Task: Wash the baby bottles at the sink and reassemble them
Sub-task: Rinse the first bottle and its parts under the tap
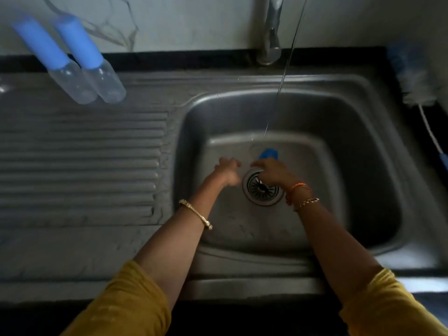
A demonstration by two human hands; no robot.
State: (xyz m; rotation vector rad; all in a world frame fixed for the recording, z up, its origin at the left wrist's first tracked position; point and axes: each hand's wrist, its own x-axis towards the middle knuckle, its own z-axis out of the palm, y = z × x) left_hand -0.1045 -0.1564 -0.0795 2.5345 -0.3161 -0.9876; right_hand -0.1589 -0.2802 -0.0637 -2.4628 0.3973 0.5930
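Observation:
Both my hands are low in the steel sink basin (339, 141), just behind the drain (263, 189). My left hand (226, 172) has its fingers curled, and motion blur hides whether anything clear is in it. My right hand (272, 173) is curled over a blue bottle part (268, 153), which sticks out beyond its knuckles. The fingertips of the two hands nearly meet. Two clear baby bottles (97, 81) with tall blue caps (60, 37) stand side by side at the back left of the drainboard.
A thin stream of water (278, 93) runs from the tap (271, 30) into the basin behind my hands. A bottle brush (417, 86) with a white handle lies on the counter right of the sink. The ribbed drainboard (80, 166) spreads to the left.

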